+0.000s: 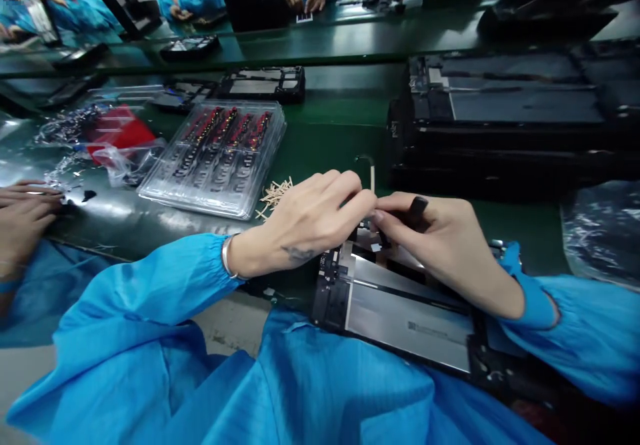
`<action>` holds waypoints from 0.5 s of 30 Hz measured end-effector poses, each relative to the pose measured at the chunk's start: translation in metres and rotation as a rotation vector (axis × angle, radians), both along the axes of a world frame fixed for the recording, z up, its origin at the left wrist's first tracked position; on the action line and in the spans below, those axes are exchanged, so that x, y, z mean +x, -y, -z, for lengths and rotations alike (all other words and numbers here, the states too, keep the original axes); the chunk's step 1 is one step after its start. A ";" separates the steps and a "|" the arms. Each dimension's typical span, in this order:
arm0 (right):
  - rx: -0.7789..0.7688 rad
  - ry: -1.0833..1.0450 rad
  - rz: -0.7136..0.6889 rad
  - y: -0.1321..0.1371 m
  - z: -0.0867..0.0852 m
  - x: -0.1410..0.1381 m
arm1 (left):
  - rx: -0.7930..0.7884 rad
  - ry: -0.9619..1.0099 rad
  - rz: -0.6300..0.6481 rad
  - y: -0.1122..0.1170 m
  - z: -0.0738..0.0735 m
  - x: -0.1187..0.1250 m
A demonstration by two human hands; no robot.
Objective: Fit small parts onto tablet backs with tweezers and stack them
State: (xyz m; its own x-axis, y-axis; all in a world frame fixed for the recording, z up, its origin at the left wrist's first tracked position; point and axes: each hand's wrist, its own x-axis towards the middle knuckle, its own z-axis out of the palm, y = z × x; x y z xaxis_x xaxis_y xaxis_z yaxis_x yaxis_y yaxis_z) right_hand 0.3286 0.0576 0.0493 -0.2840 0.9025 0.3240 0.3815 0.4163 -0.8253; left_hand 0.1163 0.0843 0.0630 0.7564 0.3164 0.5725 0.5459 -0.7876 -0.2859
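Holds left hand (317,213) and right hand (447,248) together at the fingertips, apparently pinching an upright pale strip (373,178). Has open tablet (407,325) just below, bodyward, lengthwise left to right, nearer the right hand.

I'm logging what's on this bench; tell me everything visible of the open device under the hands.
The open device is flat and roughly rectangular, its dark frame holding silvery, metal-looking panels with a dark strip between. One panel bears a small printed mark. Components crowd the left end. It slants down to the right in view, beside the blue clothing. The right hand partly hides its far side; whether they touch is unclear.
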 end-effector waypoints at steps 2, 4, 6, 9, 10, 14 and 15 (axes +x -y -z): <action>0.125 0.091 -0.004 0.001 0.001 0.001 | -0.023 -0.026 -0.026 0.004 -0.002 0.001; 0.194 0.154 -0.031 0.002 0.002 0.001 | -0.007 -0.047 -0.043 0.009 -0.004 0.002; 0.228 0.188 -0.058 0.003 0.002 0.001 | 0.051 -0.067 -0.044 0.014 -0.005 0.003; 0.239 0.191 -0.094 0.004 0.003 0.000 | 0.124 -0.083 -0.017 0.015 -0.006 -0.001; 0.230 0.181 -0.092 0.004 0.003 0.000 | 0.127 -0.075 -0.024 0.013 -0.006 -0.005; 0.103 0.082 -0.017 0.002 0.001 0.003 | 0.012 -0.110 -0.267 -0.006 -0.007 -0.038; 0.051 0.047 -0.008 0.000 0.001 0.003 | -0.053 -0.165 -0.349 -0.011 -0.008 -0.049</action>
